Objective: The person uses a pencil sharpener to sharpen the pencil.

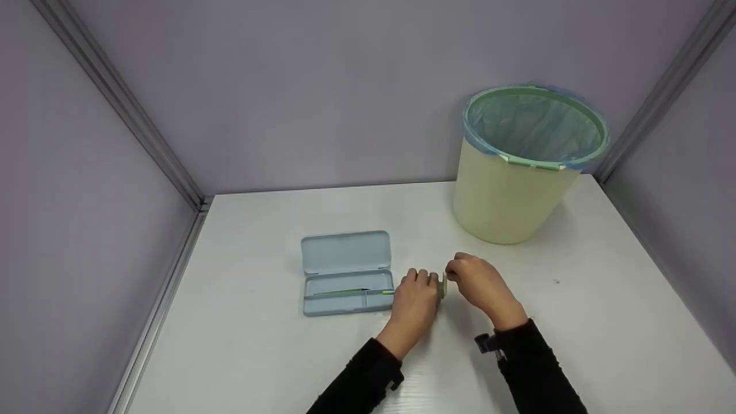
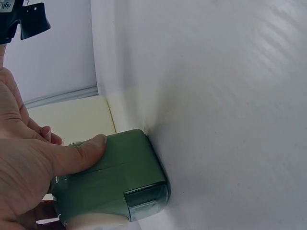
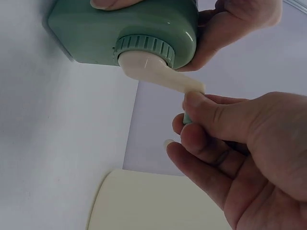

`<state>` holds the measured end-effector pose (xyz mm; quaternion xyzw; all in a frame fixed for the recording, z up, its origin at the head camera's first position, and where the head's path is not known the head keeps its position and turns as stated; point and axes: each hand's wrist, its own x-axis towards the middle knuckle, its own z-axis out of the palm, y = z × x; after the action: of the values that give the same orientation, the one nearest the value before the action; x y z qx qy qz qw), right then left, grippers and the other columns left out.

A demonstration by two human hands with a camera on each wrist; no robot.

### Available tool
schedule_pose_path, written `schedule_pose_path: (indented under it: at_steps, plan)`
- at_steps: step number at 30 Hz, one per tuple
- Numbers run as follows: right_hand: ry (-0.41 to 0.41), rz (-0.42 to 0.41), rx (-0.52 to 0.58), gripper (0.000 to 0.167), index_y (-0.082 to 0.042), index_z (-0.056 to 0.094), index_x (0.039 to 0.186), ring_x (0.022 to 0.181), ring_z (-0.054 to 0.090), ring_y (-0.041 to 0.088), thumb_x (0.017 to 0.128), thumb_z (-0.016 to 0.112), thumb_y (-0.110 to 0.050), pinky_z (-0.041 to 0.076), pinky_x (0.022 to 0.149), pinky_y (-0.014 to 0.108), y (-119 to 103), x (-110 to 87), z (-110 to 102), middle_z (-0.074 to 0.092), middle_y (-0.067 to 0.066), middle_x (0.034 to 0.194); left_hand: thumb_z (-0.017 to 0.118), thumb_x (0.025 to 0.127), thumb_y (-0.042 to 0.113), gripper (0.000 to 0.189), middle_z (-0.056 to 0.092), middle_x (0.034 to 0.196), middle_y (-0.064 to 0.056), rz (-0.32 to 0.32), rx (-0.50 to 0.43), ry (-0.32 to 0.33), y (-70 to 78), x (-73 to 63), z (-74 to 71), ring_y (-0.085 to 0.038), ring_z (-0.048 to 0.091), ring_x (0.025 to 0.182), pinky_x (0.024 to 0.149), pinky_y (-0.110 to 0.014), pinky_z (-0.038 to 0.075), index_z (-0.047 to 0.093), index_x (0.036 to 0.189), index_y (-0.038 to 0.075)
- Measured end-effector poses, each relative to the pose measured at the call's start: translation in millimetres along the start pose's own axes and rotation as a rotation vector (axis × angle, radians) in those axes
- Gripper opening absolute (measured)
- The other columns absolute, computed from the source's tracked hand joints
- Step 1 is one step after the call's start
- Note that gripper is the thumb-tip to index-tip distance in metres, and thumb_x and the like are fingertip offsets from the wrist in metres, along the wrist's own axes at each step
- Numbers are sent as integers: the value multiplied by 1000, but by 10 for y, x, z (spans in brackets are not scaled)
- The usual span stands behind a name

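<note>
My left hand (image 1: 415, 302) grips a green crank pencil sharpener (image 2: 129, 163), its thumb across the top in the left wrist view. The hand covers most of the sharpener in the head view. From the sharpener's ribbed collar sticks out a cream crank handle (image 3: 158, 75). Thumb and fingers of my right hand (image 1: 482, 287) pinch the knob at the end of that handle, hiding most of it. Left of the hands lies an open light-blue pencil case (image 1: 345, 253). A thin green pencil (image 1: 344, 291) is in it, and a bright green end (image 1: 388, 292) shows beside my left hand.
A tall cream bin (image 1: 506, 195) with a green rim and bluish liner stands at the back right of the white table (image 1: 241, 345). Pale panels (image 1: 322, 103) enclose the back and sides. A small dark speck (image 1: 556, 281) lies right of my right hand.
</note>
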<state>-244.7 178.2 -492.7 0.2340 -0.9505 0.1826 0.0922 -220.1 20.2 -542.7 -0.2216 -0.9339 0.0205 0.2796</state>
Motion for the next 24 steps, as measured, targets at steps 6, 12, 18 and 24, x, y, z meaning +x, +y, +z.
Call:
schedule_pose_path:
  at_steps: [6, 12, 18, 24]
  plan:
    - [17, 9, 6, 8, -1, 76, 84, 75, 67, 28, 88, 74, 6, 55, 68, 42, 30, 27, 46, 63, 8, 79, 74, 91, 19, 21, 66, 94, -1, 4, 3, -12, -1, 2, -3, -18, 57, 85, 69, -27, 49, 77, 111, 13]
    - [-12, 24, 24, 7, 0, 77, 85, 78, 68, 29, 88, 74, 6, 56, 70, 43, 63, 58, 60, 64, 8, 80, 74, 90, 20, 22, 66, 94, -1, 3, 4, -19, -1, 3, -1, -18, 57, 85, 69, -28, 49, 77, 110, 13]
    - [-49, 35, 45, 6, 0, 78, 88, 82, 69, 30, 88, 74, 5, 57, 73, 44, 82, 100, 67, 66, 9, 83, 75, 90, 19, 19, 67, 92, -2, 6, -11, 5, -18, -6, -1, -18, 58, 84, 67, -28, 50, 77, 107, 12]
    - [-67, 64, 67, 6, -1, 79, 90, 85, 70, 31, 89, 74, 3, 57, 76, 45, 129, 123, 79, 67, 9, 85, 76, 90, 20, 20, 67, 93, -2, 10, -15, -2, -19, 4, -10, -19, 58, 85, 68, -28, 51, 76, 108, 12]
